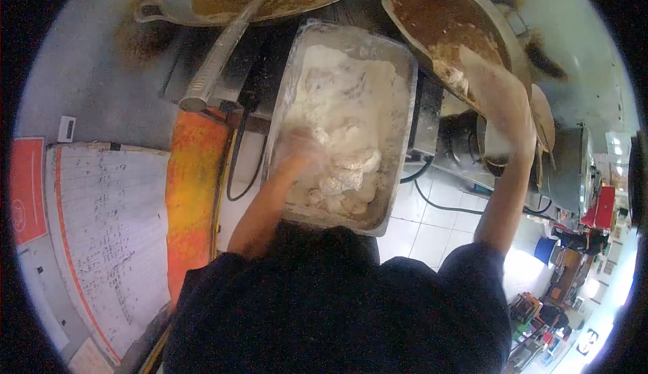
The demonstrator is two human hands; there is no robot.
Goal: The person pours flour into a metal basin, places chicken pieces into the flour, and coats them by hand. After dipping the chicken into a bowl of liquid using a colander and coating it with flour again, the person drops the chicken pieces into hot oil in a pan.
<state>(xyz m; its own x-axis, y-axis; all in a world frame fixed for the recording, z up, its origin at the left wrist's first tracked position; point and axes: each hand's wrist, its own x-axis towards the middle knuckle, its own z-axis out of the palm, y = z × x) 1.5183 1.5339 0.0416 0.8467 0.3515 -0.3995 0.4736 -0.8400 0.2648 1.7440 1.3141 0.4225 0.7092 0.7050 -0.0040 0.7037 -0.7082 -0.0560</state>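
A metal tray point(404, 128) of pale flour stands in the middle, with flour-coated pieces point(347, 171) heaped in its nearer half. My left hand point(302, 150) is low over the tray's left side, beside the heap; motion blurs its fingers. At the upper right, a wide pan holds brown oil point(442, 13). My right hand point(496, 97) is at this pan's near edge, blurred and dusted with flour. A whitish coated piece point(451, 76) lies at the pan's edge near its fingertips; whether they touch it is unclear.
Another wide pan point(158, 11) with oil is at the upper left, and a long-handled strainer point(219, 57) rests across it. A hose point(241, 151) hangs left of the tray. A dark burner point(459, 138) and a metal pot point(570, 165) are at the right.
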